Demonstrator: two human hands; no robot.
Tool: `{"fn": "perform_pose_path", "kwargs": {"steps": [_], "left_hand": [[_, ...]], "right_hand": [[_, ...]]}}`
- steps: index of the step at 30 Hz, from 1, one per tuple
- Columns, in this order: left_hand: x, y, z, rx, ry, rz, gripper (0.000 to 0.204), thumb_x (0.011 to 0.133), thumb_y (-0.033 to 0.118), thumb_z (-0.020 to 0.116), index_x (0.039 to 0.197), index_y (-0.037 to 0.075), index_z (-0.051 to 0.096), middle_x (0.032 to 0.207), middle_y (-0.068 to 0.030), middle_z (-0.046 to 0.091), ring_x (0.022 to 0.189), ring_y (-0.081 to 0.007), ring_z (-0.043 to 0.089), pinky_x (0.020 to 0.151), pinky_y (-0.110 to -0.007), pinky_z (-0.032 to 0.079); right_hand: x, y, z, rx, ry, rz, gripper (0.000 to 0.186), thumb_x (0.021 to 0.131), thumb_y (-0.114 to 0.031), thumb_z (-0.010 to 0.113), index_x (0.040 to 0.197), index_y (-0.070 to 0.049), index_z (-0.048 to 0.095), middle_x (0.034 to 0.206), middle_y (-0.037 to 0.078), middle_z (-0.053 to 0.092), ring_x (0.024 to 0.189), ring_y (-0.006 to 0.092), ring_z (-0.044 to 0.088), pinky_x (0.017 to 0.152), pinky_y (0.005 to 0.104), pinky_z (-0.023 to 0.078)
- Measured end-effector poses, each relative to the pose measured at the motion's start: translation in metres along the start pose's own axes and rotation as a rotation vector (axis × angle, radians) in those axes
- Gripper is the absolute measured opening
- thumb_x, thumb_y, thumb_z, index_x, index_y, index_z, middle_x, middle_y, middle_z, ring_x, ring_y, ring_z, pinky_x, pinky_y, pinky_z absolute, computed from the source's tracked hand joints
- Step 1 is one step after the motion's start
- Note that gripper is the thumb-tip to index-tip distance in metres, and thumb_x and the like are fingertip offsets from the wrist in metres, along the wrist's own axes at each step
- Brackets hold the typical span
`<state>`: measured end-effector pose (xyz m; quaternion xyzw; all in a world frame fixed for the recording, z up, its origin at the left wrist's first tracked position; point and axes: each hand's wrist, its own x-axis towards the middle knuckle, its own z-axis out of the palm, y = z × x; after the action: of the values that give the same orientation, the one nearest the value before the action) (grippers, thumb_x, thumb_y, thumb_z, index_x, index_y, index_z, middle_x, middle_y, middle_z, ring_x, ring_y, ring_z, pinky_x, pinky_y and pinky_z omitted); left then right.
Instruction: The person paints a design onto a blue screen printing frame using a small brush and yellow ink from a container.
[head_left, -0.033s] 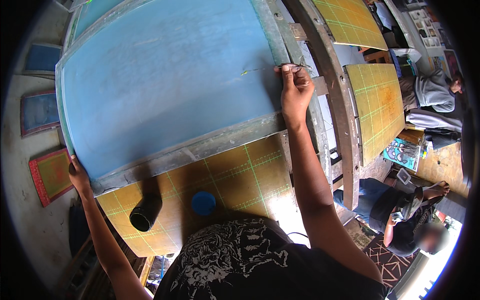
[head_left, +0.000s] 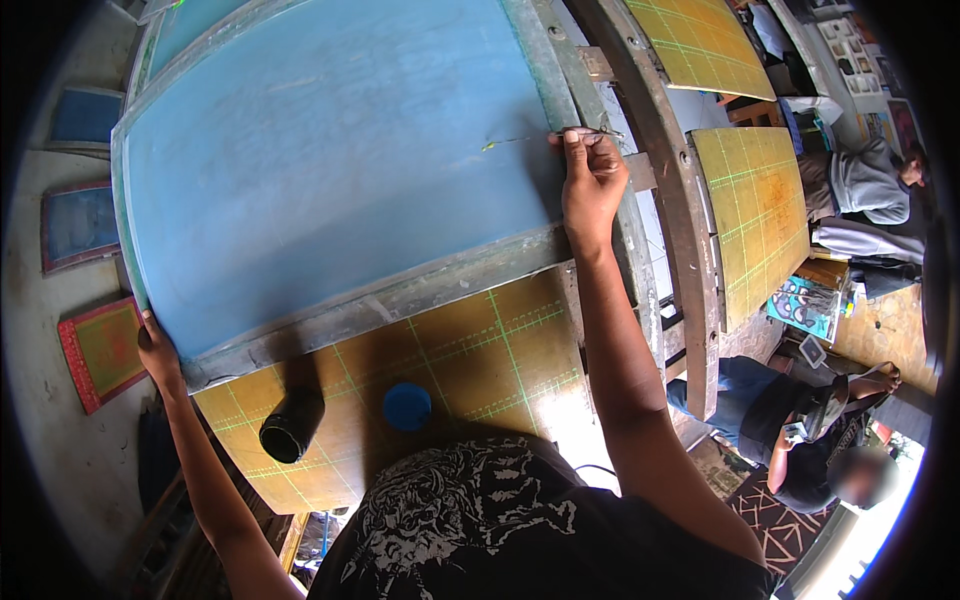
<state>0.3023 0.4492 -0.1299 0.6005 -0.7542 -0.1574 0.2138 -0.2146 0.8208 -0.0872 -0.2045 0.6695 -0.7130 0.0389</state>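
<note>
A large blue mesh screen (head_left: 330, 170) in a worn grey frame (head_left: 400, 300) is tilted up in front of me. At its near left corner, my left hand (head_left: 158, 350) grips the frame edge, thumb along the side and the other fingers mostly hidden. My right hand (head_left: 592, 175) is closed in a pinch around a slim brush-like tool (head_left: 590, 132) above the frame's right side. The tool points left over the mesh, where a small yellow-green spot (head_left: 488, 147) shows at its end; whether it touches the mesh I cannot tell.
Below the screen, a yellow-brown board (head_left: 470, 350) with green grid lines bears a black open jar (head_left: 290, 428) and a blue round lid (head_left: 407, 406). A wooden rail (head_left: 680, 200) and more gridded boards (head_left: 755, 210) stand right. Two people are further right; framed screens (head_left: 100, 350) lean left.
</note>
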Motion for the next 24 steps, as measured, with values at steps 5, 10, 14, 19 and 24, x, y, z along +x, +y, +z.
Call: {"fn": "perform_pose_path", "kwargs": {"steps": [5, 10, 14, 19, 24], "left_hand": [[0.001, 0.001, -0.002, 0.047, -0.015, -0.025, 0.06, 0.095, 0.049, 0.037, 0.087, -0.006, 0.061, 0.074, -0.0169, 0.063, 0.066, -0.0267, 0.057, 0.066, -0.039, 0.045], [-0.001, 0.002, 0.0, 0.018, -0.012, -0.02, 0.061, 0.095, 0.05, 0.037, 0.086, -0.005, 0.061, 0.071, -0.0154, 0.062, 0.064, -0.0259, 0.056, 0.065, -0.039, 0.044], [-0.003, 0.006, -0.001, 0.019, -0.005, -0.045, 0.061, 0.095, 0.05, 0.038, 0.082, -0.005, 0.061, 0.067, -0.013, 0.06, 0.061, -0.0235, 0.053, 0.062, -0.038, 0.043], [-0.006, 0.012, -0.001, 0.021, 0.002, -0.049, 0.06, 0.095, 0.05, 0.038, 0.08, -0.004, 0.06, 0.063, -0.0111, 0.057, 0.059, -0.0209, 0.051, 0.06, -0.037, 0.043], [-0.003, 0.003, -0.003, 0.052, -0.023, -0.053, 0.06, 0.095, 0.049, 0.038, 0.08, -0.005, 0.059, 0.063, -0.0101, 0.055, 0.059, -0.0201, 0.05, 0.059, -0.037, 0.042]], "right_hand": [[0.0, 0.001, -0.001, -0.021, -0.01, -0.008, 0.011, 0.09, -0.007, 0.057, 0.084, 0.002, 0.059, 0.081, 0.007, 0.065, 0.076, 0.0097, 0.058, 0.073, 0.0239, 0.046], [0.0, 0.003, -0.001, -0.016, -0.009, -0.014, 0.011, 0.091, -0.007, 0.057, 0.084, 0.002, 0.059, 0.081, 0.007, 0.064, 0.077, 0.0108, 0.06, 0.072, 0.024, 0.047], [-0.002, -0.003, 0.002, 0.101, 0.001, 0.008, 0.012, 0.091, -0.007, 0.056, 0.084, 0.002, 0.059, 0.081, 0.006, 0.064, 0.078, 0.0123, 0.061, 0.072, 0.0246, 0.047], [-0.005, -0.004, 0.0, 0.092, -0.049, -0.018, 0.011, 0.091, -0.007, 0.056, 0.084, 0.001, 0.06, 0.082, 0.006, 0.064, 0.078, 0.0126, 0.061, 0.073, 0.0251, 0.047], [-0.013, -0.005, 0.01, 0.037, -0.112, -0.026, 0.01, 0.09, -0.007, 0.057, 0.085, 0.001, 0.06, 0.082, 0.007, 0.065, 0.076, 0.012, 0.06, 0.073, 0.0246, 0.046]]}}
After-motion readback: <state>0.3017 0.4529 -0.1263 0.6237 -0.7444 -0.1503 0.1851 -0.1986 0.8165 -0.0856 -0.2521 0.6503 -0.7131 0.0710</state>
